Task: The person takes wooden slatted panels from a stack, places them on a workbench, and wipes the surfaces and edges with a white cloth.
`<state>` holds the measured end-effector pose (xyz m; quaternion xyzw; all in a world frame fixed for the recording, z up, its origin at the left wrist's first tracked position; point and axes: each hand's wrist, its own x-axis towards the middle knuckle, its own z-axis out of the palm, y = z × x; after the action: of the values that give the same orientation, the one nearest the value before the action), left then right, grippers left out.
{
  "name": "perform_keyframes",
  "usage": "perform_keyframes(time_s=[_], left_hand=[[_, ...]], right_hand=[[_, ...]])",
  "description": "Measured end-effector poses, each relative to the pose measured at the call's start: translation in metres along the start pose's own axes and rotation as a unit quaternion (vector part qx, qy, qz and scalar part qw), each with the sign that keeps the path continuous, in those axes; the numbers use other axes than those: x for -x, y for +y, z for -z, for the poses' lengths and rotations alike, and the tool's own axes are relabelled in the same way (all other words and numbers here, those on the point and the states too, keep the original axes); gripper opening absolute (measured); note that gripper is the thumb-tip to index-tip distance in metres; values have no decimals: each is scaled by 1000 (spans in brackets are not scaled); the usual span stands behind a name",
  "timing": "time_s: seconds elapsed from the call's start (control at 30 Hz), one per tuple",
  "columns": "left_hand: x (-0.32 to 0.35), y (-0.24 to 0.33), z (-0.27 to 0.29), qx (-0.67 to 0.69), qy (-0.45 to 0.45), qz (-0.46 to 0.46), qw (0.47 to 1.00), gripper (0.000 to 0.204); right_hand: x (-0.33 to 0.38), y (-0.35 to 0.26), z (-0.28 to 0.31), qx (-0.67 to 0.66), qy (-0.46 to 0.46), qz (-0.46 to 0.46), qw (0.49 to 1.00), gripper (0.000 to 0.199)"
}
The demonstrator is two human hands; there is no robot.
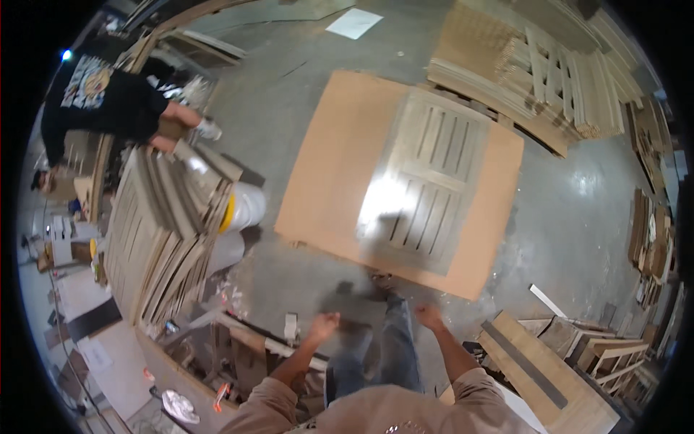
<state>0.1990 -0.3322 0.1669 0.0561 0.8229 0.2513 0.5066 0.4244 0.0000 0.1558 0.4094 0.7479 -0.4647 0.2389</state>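
My left hand (325, 325) hangs at my side with its fingers curled in, and nothing shows in it. On the other side of my legs, my right hand (429, 316) is also loosely closed, with no object visible in it. Both hands are apart from everything around them. Ahead of me a wooden slatted panel (431, 177), like a cabinet or shutter door, lies flat on a large brown cardboard sheet (329, 155). Bright glare and my shadow fall across the panel's near left part.
At left, many slatted panels (148, 231) lean in a row beside white buckets (248, 206). A co-worker in a black shirt (108, 98) bends over behind them. Stacked panels (499, 65) sit on a pallet at far right. Wooden boards (535, 369) lie near my right side.
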Motion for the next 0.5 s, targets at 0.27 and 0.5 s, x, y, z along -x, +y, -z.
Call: perform_keyframes(time_s=[0.27,0.5], left_hand=[[276,-102,25,-238,140,-101,956,37],[332,-142,-14,333,315,92,884,31]], right_hand=[[68,-44,-31,141,-79,-10,987,34],[29,-193,-49,117,-106,25,987,33]])
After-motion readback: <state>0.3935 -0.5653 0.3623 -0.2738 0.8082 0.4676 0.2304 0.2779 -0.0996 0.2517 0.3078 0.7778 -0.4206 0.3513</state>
